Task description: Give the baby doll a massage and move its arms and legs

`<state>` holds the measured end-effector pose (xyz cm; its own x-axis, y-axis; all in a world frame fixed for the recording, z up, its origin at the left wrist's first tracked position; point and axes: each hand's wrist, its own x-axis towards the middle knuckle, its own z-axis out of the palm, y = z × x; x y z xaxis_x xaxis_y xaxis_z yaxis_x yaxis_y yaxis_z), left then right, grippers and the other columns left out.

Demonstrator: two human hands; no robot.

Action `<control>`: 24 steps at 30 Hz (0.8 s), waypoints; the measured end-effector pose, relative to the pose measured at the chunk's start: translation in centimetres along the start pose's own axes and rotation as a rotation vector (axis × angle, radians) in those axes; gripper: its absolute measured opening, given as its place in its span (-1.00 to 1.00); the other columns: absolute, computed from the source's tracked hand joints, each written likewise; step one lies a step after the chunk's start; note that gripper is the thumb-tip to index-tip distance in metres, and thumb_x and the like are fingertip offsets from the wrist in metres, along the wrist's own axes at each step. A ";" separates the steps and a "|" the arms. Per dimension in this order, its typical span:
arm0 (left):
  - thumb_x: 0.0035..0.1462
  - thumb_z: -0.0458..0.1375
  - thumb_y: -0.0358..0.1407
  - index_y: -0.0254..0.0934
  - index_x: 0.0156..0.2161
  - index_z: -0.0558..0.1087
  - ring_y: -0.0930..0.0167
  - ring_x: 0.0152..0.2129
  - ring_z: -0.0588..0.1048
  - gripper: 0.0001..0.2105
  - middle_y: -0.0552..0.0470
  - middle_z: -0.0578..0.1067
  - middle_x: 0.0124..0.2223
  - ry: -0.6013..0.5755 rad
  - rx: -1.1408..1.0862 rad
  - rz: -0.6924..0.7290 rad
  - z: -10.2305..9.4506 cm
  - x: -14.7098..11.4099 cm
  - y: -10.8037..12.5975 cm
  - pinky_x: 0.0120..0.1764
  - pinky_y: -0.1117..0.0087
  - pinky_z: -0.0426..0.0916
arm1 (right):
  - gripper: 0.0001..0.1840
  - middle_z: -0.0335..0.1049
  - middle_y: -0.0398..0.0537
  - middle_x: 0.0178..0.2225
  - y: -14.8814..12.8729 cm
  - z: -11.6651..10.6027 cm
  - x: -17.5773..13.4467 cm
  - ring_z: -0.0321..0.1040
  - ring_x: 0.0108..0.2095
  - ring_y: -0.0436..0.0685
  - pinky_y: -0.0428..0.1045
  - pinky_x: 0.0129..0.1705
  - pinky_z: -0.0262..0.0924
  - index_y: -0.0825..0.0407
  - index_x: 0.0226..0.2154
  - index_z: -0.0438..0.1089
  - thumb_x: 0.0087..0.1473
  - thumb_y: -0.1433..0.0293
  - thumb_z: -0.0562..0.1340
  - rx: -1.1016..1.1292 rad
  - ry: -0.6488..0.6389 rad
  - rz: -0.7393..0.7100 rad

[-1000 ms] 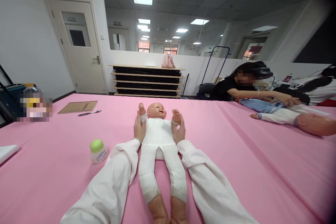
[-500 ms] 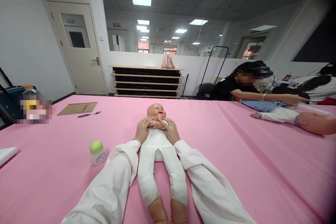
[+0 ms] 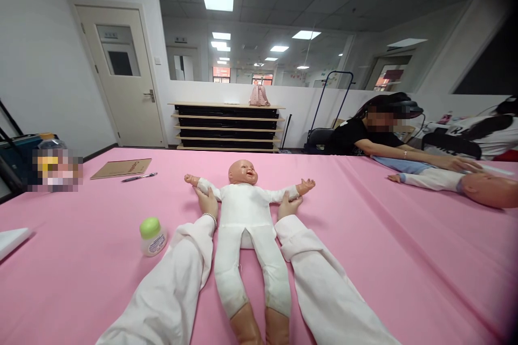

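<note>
A baby doll (image 3: 246, 207) with a white cloth body lies on its back on the pink-covered table (image 3: 348, 259), head away from me and feet toward me. Both its arms are stretched out sideways. My left hand (image 3: 208, 202) is closed around the doll's arm on the left, thumb on top. On the other side my right hand (image 3: 288, 206) grips the doll's other arm, its fingers partly hidden beneath. A small jar with a green lid (image 3: 152, 237) stands left of my left sleeve.
A brown notebook (image 3: 120, 168) and a pen (image 3: 140, 177) lie at the back left. At the right, a co-worker (image 3: 376, 132) reaches over another doll (image 3: 488, 190). A white object (image 3: 14, 241) sits at the left edge, with a blurred-out container (image 3: 55, 167) behind.
My hands have moved apart, drawing the doll's arms from crossed over its chest to spread out at the sides. The co-worker's hand has moved nearer the other doll's head.
</note>
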<state>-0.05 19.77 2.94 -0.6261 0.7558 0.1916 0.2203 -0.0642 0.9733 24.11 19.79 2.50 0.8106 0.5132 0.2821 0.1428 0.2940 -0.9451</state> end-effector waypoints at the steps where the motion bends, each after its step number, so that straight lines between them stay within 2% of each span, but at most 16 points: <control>1: 0.14 -0.06 -0.20 -0.26 0.24 -0.28 0.30 0.08 0.23 -0.35 -0.15 0.13 0.20 -0.009 0.000 0.038 -0.1 -0.3 0.4 -0.01 0.32 0.23 | -0.39 0.24 0.14 -0.05 -0.4 0.0 -0.5 0.26 -0.08 0.15 0.08 -0.06 0.19 0.09 0.00 0.03 -0.07 0.15 0.10 0.022 -0.046 -0.056; 5: 0.14 -0.05 -0.24 -0.22 0.25 -0.21 0.29 0.11 0.17 -0.39 -0.06 0.09 0.22 -0.131 0.046 0.326 0.0 -1.5 1.4 0.04 0.31 0.18 | -0.40 0.23 0.11 -0.01 -1.7 0.1 -2.3 0.22 -0.02 0.16 0.13 -0.01 0.15 0.07 0.07 0.05 -0.04 0.28 0.13 0.060 -0.317 -0.353; 9: 0.13 -0.07 -0.36 -0.32 0.24 -0.12 0.29 0.08 0.21 -0.43 -0.13 0.15 0.19 -0.260 0.125 0.618 0.5 -1.5 1.1 0.05 0.30 0.17 | -0.47 0.18 0.05 0.05 -1.8 0.1 -2.7 0.12 0.07 0.16 0.17 0.06 0.09 -0.02 0.05 0.15 -0.03 0.50 0.06 -0.054 -0.608 -0.747; 12: 0.10 -0.10 -0.45 -0.30 0.21 -0.03 0.31 0.08 0.20 -0.46 -0.12 0.18 0.18 -0.308 0.196 0.813 0.8 -1.2 0.7 0.06 0.23 0.15 | -0.48 0.16 0.01 0.07 -1.9 0.2 -2.4 0.05 0.11 0.16 0.20 0.09 0.04 -0.05 0.00 0.25 -0.04 0.58 0.00 -0.181 -0.739 -1.001; 14: 0.08 -0.11 -0.51 -0.23 0.18 0.07 0.32 0.07 0.19 -0.48 -0.08 0.19 0.17 -0.352 0.262 0.909 0.8 -1.2 0.6 0.05 0.21 0.15 | -0.48 0.18 0.00 0.05 -2.2 0.3 -2.3 0.06 0.10 0.16 0.21 0.09 0.03 -0.06 -0.05 0.31 -0.05 0.60 -0.01 -0.240 -0.780 -1.098; 17: 0.07 -0.10 -0.53 -0.15 0.12 0.19 0.30 0.03 0.23 -0.50 -0.02 0.21 0.16 -0.399 0.356 0.970 0.6 -1.3 0.8 -0.01 0.20 0.19 | -0.48 0.21 0.01 0.03 -2.8 0.5 -2.4 0.10 0.06 0.16 0.19 0.06 0.06 -0.05 -0.07 0.33 -0.07 0.62 -0.02 -0.274 -0.810 -1.151; 20: 0.06 -0.08 -0.52 -0.11 0.10 0.23 0.28 0.01 0.24 -0.51 0.01 0.22 0.16 -0.428 0.393 0.963 0.5 -1.4 1.1 -0.02 0.18 0.19 | -0.48 0.24 -0.01 0.00 -3.0 0.5 -2.6 0.13 0.03 0.14 0.18 0.04 0.07 -0.06 -0.10 0.35 -0.07 0.62 -0.02 -0.258 -0.836 -1.137; 22: 0.06 -0.09 -0.53 -0.14 0.11 0.21 0.30 0.04 0.22 -0.50 0.01 0.20 0.17 -0.451 0.353 0.922 0.6 -1.4 1.1 0.02 0.20 0.16 | -0.49 0.25 -0.03 -0.01 -2.7 0.4 -2.7 0.14 0.03 0.13 0.17 0.06 0.06 -0.07 -0.10 0.34 -0.07 0.60 -0.03 -0.212 -0.838 -1.066; 24: 0.07 -0.10 -0.52 -0.19 0.15 0.13 0.33 0.08 0.19 -0.49 0.00 0.19 0.18 -0.427 0.261 0.813 0.7 -1.3 1.0 0.07 0.25 0.12 | -0.51 0.25 -0.01 -0.02 -2.2 0.3 -2.7 0.15 0.03 0.14 0.17 0.06 0.07 -0.04 -0.06 0.30 -0.05 0.55 -0.01 -0.137 -0.760 -0.907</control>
<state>1.48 19.16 3.54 0.1068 0.7213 0.6844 0.6599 -0.5663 0.4938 21.43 18.01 3.89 -0.1550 0.5223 0.8386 0.5873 0.7313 -0.3469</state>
